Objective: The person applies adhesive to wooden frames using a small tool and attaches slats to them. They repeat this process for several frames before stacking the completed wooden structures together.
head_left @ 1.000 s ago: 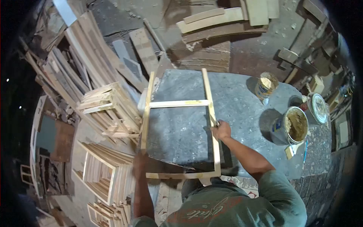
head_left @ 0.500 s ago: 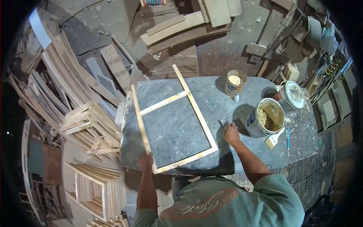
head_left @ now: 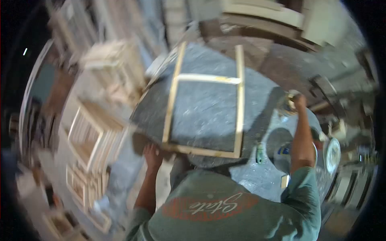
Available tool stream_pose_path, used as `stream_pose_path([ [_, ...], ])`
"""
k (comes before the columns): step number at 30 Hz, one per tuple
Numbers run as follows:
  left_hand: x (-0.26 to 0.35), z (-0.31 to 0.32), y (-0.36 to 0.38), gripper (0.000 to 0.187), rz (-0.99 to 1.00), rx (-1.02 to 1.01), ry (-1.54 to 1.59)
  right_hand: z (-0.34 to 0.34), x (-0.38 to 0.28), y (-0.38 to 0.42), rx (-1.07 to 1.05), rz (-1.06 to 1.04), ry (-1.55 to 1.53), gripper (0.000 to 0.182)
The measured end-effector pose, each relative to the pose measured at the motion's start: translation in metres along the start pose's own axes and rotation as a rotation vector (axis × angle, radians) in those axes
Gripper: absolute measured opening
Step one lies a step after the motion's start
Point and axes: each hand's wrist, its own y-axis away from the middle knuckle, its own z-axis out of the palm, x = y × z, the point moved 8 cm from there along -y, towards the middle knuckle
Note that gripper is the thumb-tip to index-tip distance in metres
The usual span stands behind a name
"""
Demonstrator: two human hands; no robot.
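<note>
A wooden frame (head_left: pixel 238 116) with one crossbar lies on the grey tabletop, its far ends left without a top rail. Just off its near left corner is my left hand (head_left: pixel 152 156), empty, with the fingers apart. My right hand (head_left: pixel 298 102) is at the small can (head_left: pixel 290 105) on the far right of the table; blur hides its fingers and whether it grips the rim. A green-handled tool (head_left: pixel 260 154), probably the scraper, rests on the table right of the frame. My right forearm partly covers the big putty bucket (head_left: pixel 282 156).
A lidded bucket (head_left: pixel 332 155) stands at the table's right edge. The brush (head_left: pixel 285 181) lies near my right sleeve. Stacked wooden frames (head_left: pixel 90 134) occupy the floor on the left, and curved wooden pieces (head_left: pixel 265 16) lie beyond the table.
The view has swung left. My right hand has left the scraper and reached out to the small can. My left hand has come away from the frame, which now sits straighter in view.
</note>
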Motion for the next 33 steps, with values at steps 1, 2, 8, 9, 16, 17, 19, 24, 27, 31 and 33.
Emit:
stream_pose_path([
  [1, 0.028, -0.027, 0.001, 0.03, -0.04, 0.002, 0.012, 0.047, 0.027, -0.031, -0.124, -0.29, -0.208, 0.03],
  [2, 0.035, -0.034, 0.002, 0.028, -0.088, -0.035, 0.065, 0.046, 0.026, -0.029, -0.057, -0.185, -0.287, 0.031],
  [8, 0.049, -0.03, 0.018, 0.023, -0.096, -0.125, 0.152, 0.089, 0.052, -0.056, -0.314, -0.252, 0.21, 0.044],
  [9, 0.053, -0.025, 0.018, 0.024, -0.084, -0.165, 0.176, 0.078, 0.041, -0.045, -0.337, -0.216, 0.183, 0.046],
  [16, 0.113, 0.005, 0.006, 0.05, 0.2, -0.302, 0.154, 0.111, 0.125, -0.096, -0.419, 0.009, -0.117, 0.056],
  [17, 0.122, 0.007, 0.004, 0.054, 0.244, -0.308, 0.133, 0.123, 0.138, -0.11, -0.409, -0.021, -0.184, 0.056],
  [19, 0.128, 0.022, 0.002, 0.058, 0.286, -0.41, 0.123, 0.122, 0.137, -0.111, -0.389, 0.039, -0.357, 0.055],
  [24, 0.126, 0.054, 0.004, 0.05, 0.401, -0.332, 0.061, 0.052, 0.058, -0.074, -0.236, -0.462, 0.021, 0.031],
  [27, 0.127, 0.055, 0.0, 0.045, 0.428, -0.364, 0.082, -0.031, 0.02, -0.02, 0.049, -0.207, -0.406, 0.032],
  [31, 0.134, 0.04, -0.005, 0.042, 0.565, -0.246, 0.12, -0.045, -0.089, 0.084, 0.065, -0.411, -0.556, 0.022],
  [33, 0.143, 0.017, -0.011, 0.042, 0.524, -0.281, 0.185, -0.044, -0.169, 0.165, -0.005, -0.425, -0.848, 0.01],
])
